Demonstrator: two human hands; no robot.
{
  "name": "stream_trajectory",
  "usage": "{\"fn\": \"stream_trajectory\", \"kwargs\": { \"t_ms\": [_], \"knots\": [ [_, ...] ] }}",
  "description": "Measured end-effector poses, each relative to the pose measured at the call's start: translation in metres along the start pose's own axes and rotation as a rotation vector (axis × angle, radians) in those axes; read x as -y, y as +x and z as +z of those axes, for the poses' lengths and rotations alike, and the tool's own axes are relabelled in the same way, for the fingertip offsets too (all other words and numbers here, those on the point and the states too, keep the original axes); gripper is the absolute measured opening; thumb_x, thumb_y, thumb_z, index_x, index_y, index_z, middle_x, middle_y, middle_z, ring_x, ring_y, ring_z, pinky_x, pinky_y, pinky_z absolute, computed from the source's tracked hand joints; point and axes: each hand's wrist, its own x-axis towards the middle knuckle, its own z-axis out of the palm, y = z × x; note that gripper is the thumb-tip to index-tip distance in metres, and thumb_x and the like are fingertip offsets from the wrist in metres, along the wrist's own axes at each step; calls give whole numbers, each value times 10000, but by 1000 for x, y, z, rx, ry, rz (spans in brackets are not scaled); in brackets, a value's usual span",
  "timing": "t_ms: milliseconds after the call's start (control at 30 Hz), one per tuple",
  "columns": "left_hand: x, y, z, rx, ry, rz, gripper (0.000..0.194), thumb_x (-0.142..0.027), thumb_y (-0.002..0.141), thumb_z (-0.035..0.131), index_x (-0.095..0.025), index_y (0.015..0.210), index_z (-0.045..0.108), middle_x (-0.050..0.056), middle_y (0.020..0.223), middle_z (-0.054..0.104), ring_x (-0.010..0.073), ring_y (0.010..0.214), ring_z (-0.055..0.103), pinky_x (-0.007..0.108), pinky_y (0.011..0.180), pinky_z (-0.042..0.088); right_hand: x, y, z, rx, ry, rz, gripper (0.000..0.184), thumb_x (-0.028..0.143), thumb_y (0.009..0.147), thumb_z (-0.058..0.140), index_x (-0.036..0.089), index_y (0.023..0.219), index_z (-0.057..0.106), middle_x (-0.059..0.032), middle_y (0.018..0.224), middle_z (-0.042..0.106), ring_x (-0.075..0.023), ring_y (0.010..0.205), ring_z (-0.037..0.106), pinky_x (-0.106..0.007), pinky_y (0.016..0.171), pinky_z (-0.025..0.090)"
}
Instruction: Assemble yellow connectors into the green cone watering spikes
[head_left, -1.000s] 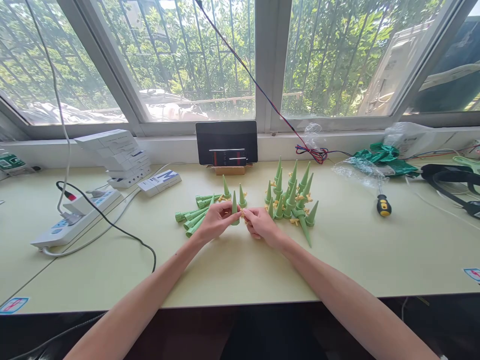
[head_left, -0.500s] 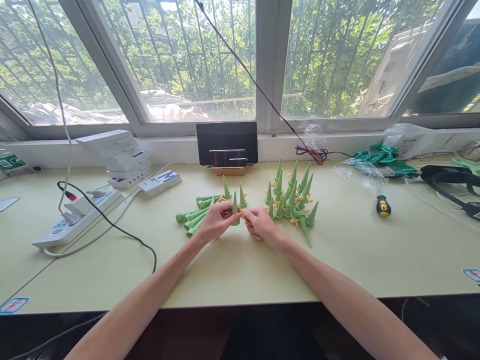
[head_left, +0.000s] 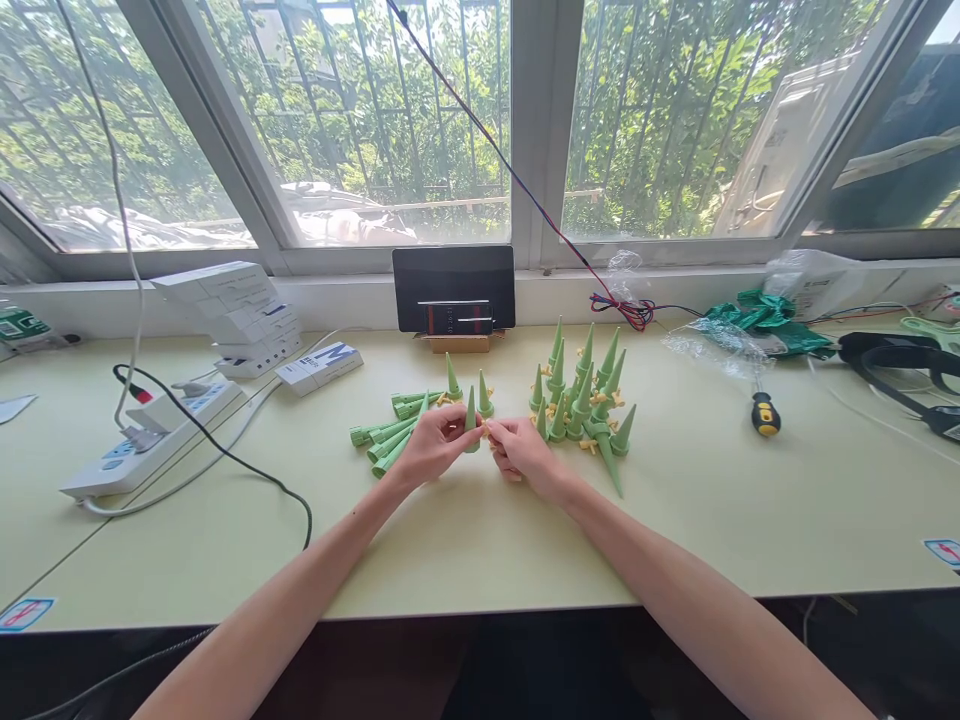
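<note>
My left hand (head_left: 431,444) has its fingers closed round the base of an upright green cone (head_left: 470,413) on the pale green table (head_left: 480,540). My right hand (head_left: 525,450) pinches a small yellow piece (head_left: 486,430) against that cone's side. Left of my hands lies a heap of green cones on their sides (head_left: 382,435). Two more cones (head_left: 452,378) stand just behind my hands. To the right stands a cluster of upright green cones with yellow pieces (head_left: 581,395), and one long cone (head_left: 609,462) lies beside it.
A dark tablet with a phone (head_left: 454,290) leans at the window sill. A power strip with cables (head_left: 150,435) and white boxes (head_left: 232,310) sit at the left. A screwdriver (head_left: 765,412), plastic bags (head_left: 750,325) and a black strap (head_left: 900,360) lie at the right.
</note>
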Motion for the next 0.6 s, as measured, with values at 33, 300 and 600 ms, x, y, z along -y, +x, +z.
{"fn": "stream_trajectory", "kwargs": {
  "t_ms": [33,300,600],
  "knots": [
    [0,0,0,4,3,-5,296,-429,819,708,-136,863,699,59,764,649,141,646,582,242,531,450,-1,1,0,-6,-1,-2,368,350,920,532,212,627,357,107,501,229,-39,365,195,-167,319,177],
    [1,2,1,30,7,-97,321,-449,858,661,-138,932,688,62,783,659,126,631,548,228,522,409,-6,6,0,-107,-140,-94,350,413,928,503,214,648,433,98,423,305,-67,328,267,-199,289,275],
    [-6,3,-1,16,-10,-135,363,-453,842,663,-144,1031,685,66,828,675,135,644,571,224,514,464,-2,1,-1,-174,-337,-221,374,479,941,456,209,683,477,74,443,388,-94,329,358,-240,349,317]
  ]
}}
